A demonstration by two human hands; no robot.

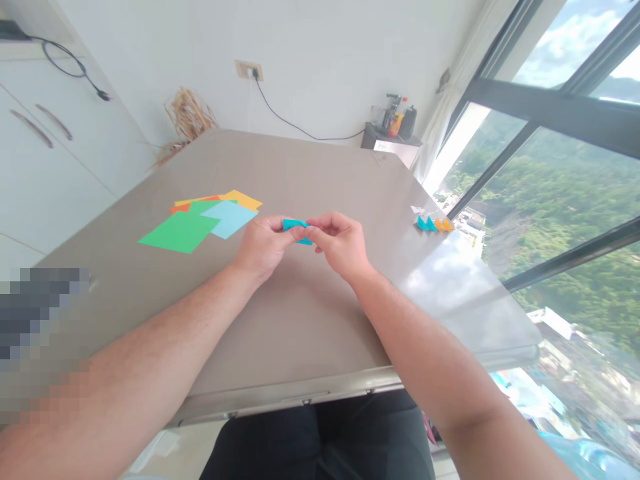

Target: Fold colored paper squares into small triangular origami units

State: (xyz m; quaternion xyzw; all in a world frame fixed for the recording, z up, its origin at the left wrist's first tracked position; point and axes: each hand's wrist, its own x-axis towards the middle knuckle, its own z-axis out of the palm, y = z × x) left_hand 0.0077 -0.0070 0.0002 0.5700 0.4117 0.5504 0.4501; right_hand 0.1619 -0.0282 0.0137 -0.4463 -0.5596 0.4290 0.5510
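A small folded piece of blue paper [294, 225] is held over the middle of the table. My left hand [261, 247] pinches its left side, thumb on top. My right hand [341, 241] grips the right end, and the two thumbs nearly meet on it. The fingers cover much of the paper, so its full shape is hidden. Left of my hands lie loose paper sheets: a green sheet [180, 230], a light blue sheet [231, 219], and orange and yellow ones [243, 199] partly underneath.
At the table's right edge stand several small folded paper boats [434, 224], blue and orange. The brown table [300, 320] has its front edge close to my lap. Behind it a dark stand [390, 139] holds bottles. A large window [550, 167] is on the right, white cabinets [45, 147] on the left.
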